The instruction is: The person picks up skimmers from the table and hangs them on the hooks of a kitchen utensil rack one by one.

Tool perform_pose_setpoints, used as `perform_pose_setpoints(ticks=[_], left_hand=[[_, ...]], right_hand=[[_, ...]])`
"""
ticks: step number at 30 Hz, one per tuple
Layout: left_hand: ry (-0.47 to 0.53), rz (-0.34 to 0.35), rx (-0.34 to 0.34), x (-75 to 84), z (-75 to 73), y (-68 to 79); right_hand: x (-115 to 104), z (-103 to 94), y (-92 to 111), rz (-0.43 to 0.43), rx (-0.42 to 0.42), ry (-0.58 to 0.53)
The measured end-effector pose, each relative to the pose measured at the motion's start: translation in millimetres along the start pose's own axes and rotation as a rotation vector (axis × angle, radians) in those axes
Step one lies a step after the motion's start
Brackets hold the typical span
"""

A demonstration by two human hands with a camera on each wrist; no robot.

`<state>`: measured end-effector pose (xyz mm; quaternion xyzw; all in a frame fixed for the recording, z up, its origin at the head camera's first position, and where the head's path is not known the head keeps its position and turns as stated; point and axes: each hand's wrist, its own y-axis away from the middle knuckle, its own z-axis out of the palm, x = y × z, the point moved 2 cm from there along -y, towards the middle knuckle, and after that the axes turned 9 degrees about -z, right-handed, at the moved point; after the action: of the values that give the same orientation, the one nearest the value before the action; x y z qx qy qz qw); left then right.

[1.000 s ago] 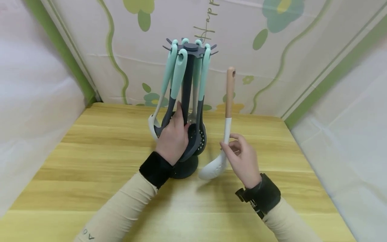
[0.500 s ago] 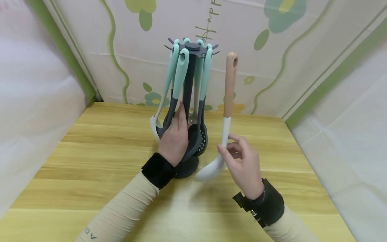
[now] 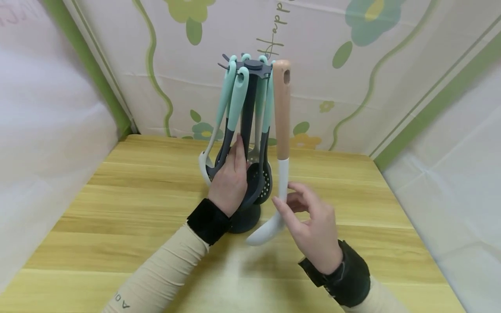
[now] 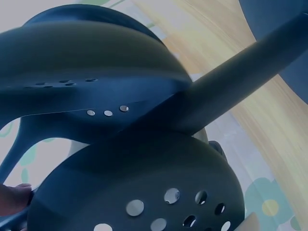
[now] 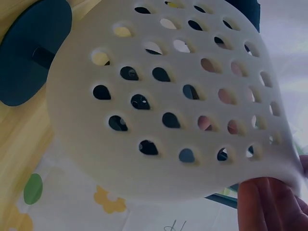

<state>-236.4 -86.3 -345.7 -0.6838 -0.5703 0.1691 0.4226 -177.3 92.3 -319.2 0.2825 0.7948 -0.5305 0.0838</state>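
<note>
In the head view, a dark utensil stand (image 3: 249,102) holds several hanging utensils with mint handles (image 3: 237,104). My left hand (image 3: 228,184) reaches among their lower ends and grips the stand, its fingers along the post and partly hidden. A dark perforated head (image 4: 144,183) fills much of the left wrist view, with a fingertip (image 4: 14,198) at its left. My right hand (image 3: 313,226) pinches the white neck of a skimmer (image 3: 282,113) between thumb and fingers. Its wooden handle points up beside the rack top. The white head, with teardrop holes, faces the right wrist camera.
The stand's round base (image 3: 245,219) rests on a wood-grain table (image 3: 129,208). Behind the table hangs a white cloth printed with flowers (image 3: 373,17). Pale cloth walls (image 3: 450,187) with green edging close in both sides.
My right hand has brought the skimmer left and nearer the camera, so its handle now overlaps the rack's right side. The left hand keeps its place on the stand.
</note>
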Motion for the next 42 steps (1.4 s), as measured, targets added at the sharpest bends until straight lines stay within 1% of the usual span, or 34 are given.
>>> perform_pose_setpoints(ticks=[3,7,10,17,25,42], left_hand=[[-0.012,0.007,0.003,-0.2,-0.4,-1.0],[-0.031,0.015,0.014,-0.2,-0.8,-1.6],[-0.024,0.009,0.017,0.4,-0.6,-0.6],[-0.032,-0.007,-0.006,1.7,1.1,4.5],[-0.019,-0.019,-0.029,2.0,-0.3,3.8],[-0.047,-0.002,0.002,1.2,-0.4,3.0]], right_hand=[[-1,1.3,-1,-0.026,-0.005,0.008],[-2,2.5,-3,-0.038,-0.012,0.019],[-3,2.9,-3,-0.040,-0.015,0.026],[-4,4.4,-1,-0.001,-0.039,0.039],[-5,6.2,-2,0.032,-0.058,0.052],[-3,10.6,-4,0.024,-0.070,0.053]])
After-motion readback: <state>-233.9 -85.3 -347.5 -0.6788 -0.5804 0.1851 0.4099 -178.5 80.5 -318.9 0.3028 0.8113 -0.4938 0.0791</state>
